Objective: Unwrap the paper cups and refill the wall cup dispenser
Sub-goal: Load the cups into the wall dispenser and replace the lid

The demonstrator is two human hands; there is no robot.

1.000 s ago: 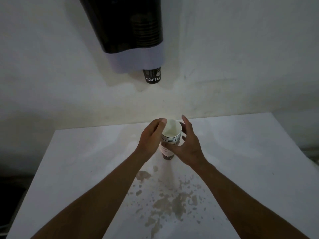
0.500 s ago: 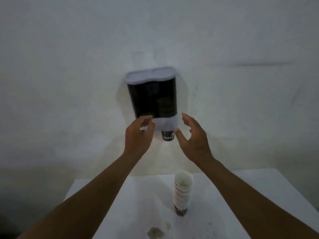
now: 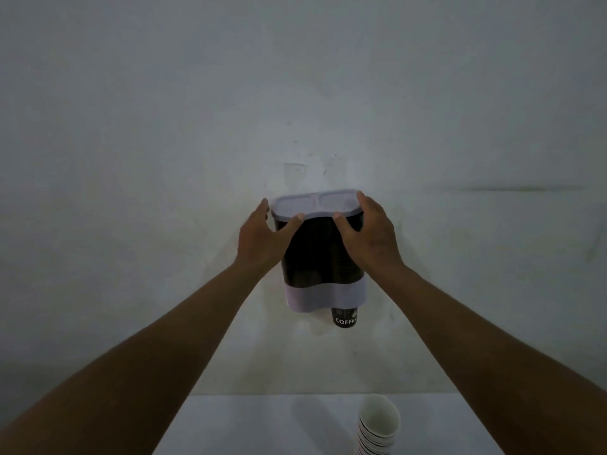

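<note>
Hands (image 3: 262,238) (image 3: 369,233) flanking dispenser lid (image 3: 315,202)

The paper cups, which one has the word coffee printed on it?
The dark cup poking out below the wall dispenser, on its right side. The stacked cups on the table are white with striped rims.

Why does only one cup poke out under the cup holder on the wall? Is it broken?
Nothing looks broken. The wall cup dispenser has two sides, and only its right side shows a coffee cup below. The left side may simply be empty; its lid is on.
</note>
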